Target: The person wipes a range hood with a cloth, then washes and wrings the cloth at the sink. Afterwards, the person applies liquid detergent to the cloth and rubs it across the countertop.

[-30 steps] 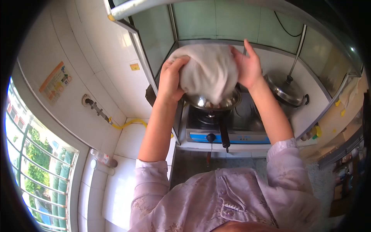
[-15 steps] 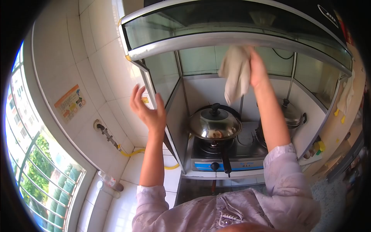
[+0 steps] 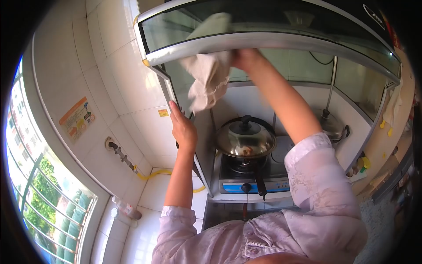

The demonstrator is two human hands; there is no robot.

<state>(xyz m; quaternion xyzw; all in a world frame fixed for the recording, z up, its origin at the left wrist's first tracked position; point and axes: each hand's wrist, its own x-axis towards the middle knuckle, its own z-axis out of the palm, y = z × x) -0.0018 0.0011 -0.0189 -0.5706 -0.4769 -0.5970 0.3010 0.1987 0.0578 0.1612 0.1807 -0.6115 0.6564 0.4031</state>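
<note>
My right hand [image 3: 247, 60] is closed on a beige cloth [image 3: 209, 79], reaching under the metal rail of the glass cover [image 3: 259, 40]. Part of the cloth shows through the tinted glass above the rail, while the rest hangs below it; some fingers are hidden. At the cover's left side, my left hand [image 3: 183, 132] grips the metal-edged side panel [image 3: 169, 90], fingers pointing up along its edge. Below both hands stands a gas stove [image 3: 228, 187], with a wok under a shiny domed lid [image 3: 244, 138] on its left burner.
A lidded pot [image 3: 332, 127] sits at the right of the stove, partly behind my right arm. The wok's dark handle [image 3: 260, 180] sticks out frontward. On the left are a yellow gas hose [image 3: 156, 172], a plastic bottle [image 3: 125, 207] and a barred window [image 3: 48, 193].
My right hand has carried the cloth leftward and up behind the cover's glass. My left hand, spread in the air before, has come onto the side panel's edge.
</note>
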